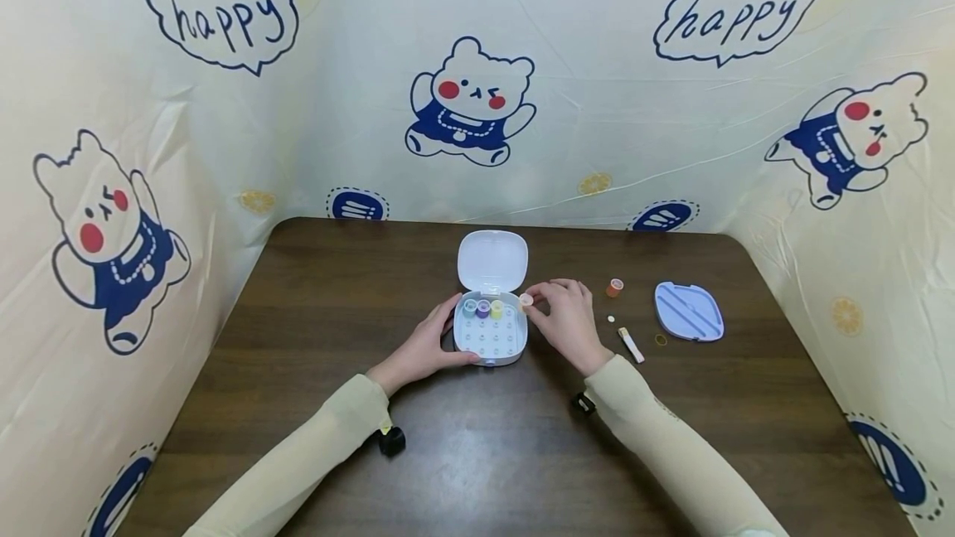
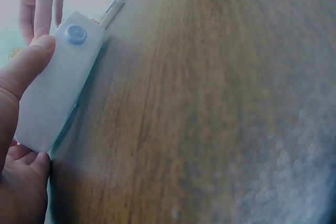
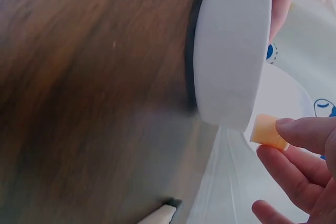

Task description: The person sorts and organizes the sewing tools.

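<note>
A small white case [image 1: 490, 338] stands on the table with its lid [image 1: 492, 262] raised at the back. Inside are rows of short pegs, and a teal spool [image 1: 469, 308], a purple spool [image 1: 482, 308] and a yellow spool [image 1: 496, 309] stand along the back row. My left hand [image 1: 425, 345] grips the case by its left side, thumb at the front near the blue catch [image 2: 75, 34]. Between thumb and fingertips, my right hand [image 1: 569, 317] pinches a pale orange spool [image 3: 268, 130] at the case's back right corner.
To the right lie an orange spool [image 1: 615, 287], a tiny white disc [image 1: 611, 319], a slim white stick-like piece [image 1: 630, 345] and a thin yellowish ring [image 1: 660, 340]. Farther right is a blue tray-like insert [image 1: 690, 312]. Printed cloth [image 1: 477, 189] hangs behind the brown table [image 1: 336, 288].
</note>
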A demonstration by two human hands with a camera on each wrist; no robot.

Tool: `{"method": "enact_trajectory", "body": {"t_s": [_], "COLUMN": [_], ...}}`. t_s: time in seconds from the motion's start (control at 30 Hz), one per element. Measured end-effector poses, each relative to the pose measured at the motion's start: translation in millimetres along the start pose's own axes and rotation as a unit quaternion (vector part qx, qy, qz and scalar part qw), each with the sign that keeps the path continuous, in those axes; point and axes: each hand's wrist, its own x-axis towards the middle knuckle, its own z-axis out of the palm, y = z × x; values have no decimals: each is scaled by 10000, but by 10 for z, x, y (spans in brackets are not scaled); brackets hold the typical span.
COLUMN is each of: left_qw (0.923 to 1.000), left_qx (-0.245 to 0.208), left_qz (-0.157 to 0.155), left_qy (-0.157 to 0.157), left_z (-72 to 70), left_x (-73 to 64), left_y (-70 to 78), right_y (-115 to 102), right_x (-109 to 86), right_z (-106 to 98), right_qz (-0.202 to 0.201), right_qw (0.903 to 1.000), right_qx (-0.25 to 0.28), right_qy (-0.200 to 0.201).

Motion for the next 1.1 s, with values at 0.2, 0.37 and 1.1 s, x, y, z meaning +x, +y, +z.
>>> {"method": "enact_trajectory", "body": {"t_s": [0.2, 0.37, 1.1], "left_qw": [10000, 10000, 9999], "left_qx": [10, -29, -79], "left_qz": [-43, -27, 99], "left_qy": [6, 17, 2], "left_z": [4, 3, 4], "left_x": [-2, -5, 14], "left_y": [-5, -5, -28], "right_y": [-53, -55, -29], "right_x": [17, 26, 6], "right_z": [50, 93, 233], "right_qz": [20, -59, 25], "right_qw": [10000, 9999, 9992], "right_qx": [40, 32, -125], "right_qy": [-87, -98, -384]}}
